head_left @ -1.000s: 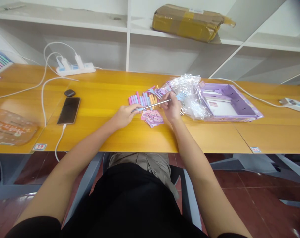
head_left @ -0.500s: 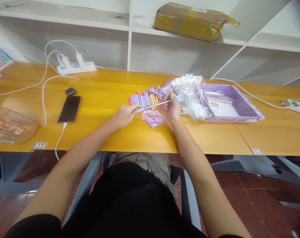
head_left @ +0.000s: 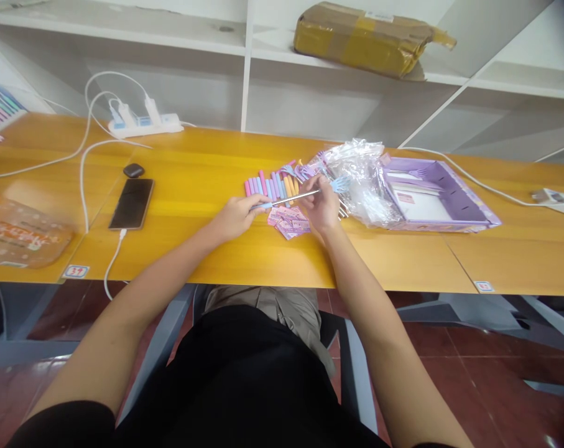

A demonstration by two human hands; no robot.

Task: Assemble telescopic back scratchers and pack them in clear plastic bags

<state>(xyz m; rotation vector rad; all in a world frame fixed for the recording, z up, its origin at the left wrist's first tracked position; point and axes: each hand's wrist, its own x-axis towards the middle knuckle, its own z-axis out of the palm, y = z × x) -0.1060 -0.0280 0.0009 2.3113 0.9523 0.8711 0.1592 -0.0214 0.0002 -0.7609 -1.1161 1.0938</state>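
Holding metal rod (head_left: 295,198) w/ L hand (head_left: 237,218) & R hand (head_left: 323,206); tbl sticker (head_left: 76,271) reads prob. "39".

The tray (head_left: 463,219) is purple, the phone (head_left: 131,204) black, the cards (head_left: 288,223) apparently patterned pink and purple.

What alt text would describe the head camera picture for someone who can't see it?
A person's left hand and right hand hold a slim metal rod above a wooden table. Pastel sticks and pink cards lie nearby, with crumpled clear plastic and an open purple box to the right and a phone to the left.
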